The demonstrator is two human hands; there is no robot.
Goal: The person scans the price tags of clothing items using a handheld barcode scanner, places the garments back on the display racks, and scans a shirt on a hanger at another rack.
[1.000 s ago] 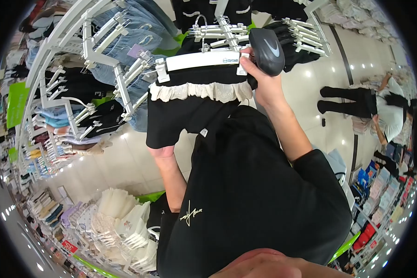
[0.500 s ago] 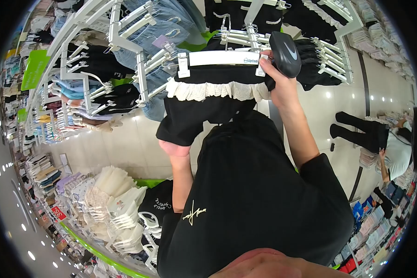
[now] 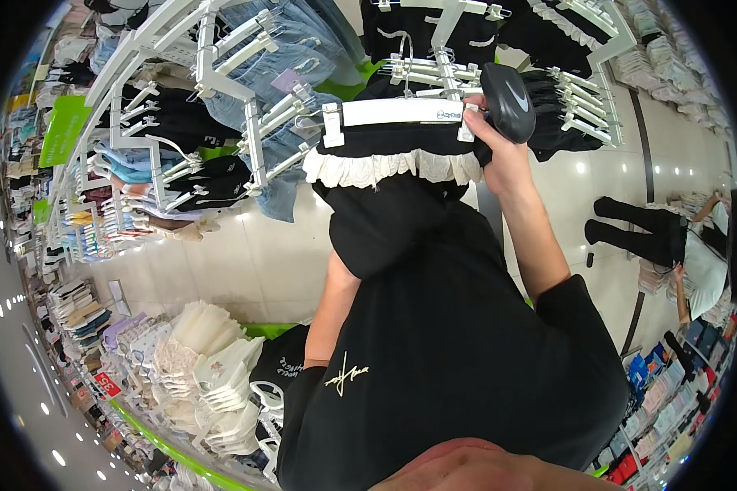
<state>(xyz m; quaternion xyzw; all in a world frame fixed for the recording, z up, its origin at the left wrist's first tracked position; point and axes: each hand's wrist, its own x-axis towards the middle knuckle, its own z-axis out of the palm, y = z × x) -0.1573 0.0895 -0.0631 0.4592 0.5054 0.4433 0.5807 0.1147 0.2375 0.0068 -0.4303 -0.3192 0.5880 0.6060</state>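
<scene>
Black shorts [image 3: 377,225] with a white lace ruffle [image 3: 393,167] hang from a white clip hanger [image 3: 401,111]. My right hand [image 3: 501,149] is closed on the hanger's right end, thumb at the clip. A black handheld device [image 3: 508,103] with a grey curved mark sits against the same hand; its grip is hidden. Beneath the bunched lower part of the shorts is my left hand [image 3: 344,270]. Only its wrist side shows, and the black cloth covers its fingers.
White racks [image 3: 254,143] hold jeans [image 3: 282,61] and black clothes on clip hangers ahead and to the left. Pale garments [image 3: 209,368] hang at the lower left. A person in black trousers [image 3: 635,225] stands on the right beside shelves of folded clothes [image 3: 680,90].
My left hand has moved right and inward under the shorts, and their lower part is now bunched toward my body. The view has shifted, with the racks now farther right in it.
</scene>
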